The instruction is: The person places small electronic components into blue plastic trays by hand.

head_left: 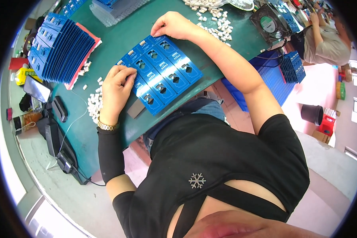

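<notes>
The panel (pixel 162 71) I worked on was a flat blue circuit board, a grid of small identical boards in two long rows. Each small board carried a dark shaped cut-out and a small white part near one end. The panel lay flat on the green mat (pixel 119 39), set at a slant to the mat's near edge. My left hand (pixel 116 92) rested on its near-left corner. My right hand (pixel 173 25) pinched its far corner.

Head camera looks steeply down, close over green table (pixel 119 43) and torso
</notes>
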